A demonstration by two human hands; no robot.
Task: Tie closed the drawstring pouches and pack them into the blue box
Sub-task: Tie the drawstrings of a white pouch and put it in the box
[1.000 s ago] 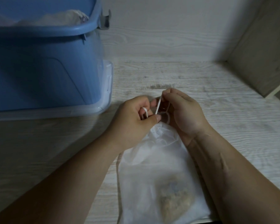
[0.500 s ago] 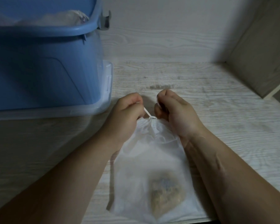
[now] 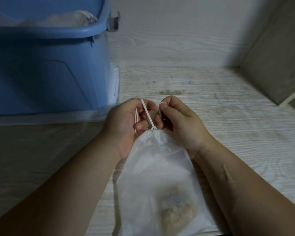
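A sheer white fabric drawstring pouch (image 3: 157,167), judged light and limp, is best held at its gathered neck (image 3: 153,133), where the thin white cord (image 3: 148,114) is gripped by the left hand (image 3: 126,123) and pinched by the right hand (image 3: 179,123).

No words, numbers, brands or signs can be read. The blue box (image 3: 41,74) shows no legible label on its near wall, and neither does the pouch (image 3: 160,176) in front of it. A small coloured spot (image 3: 91,21) on the packed pouch (image 3: 66,17), inside the box by its right corner, is too blurred to make out.
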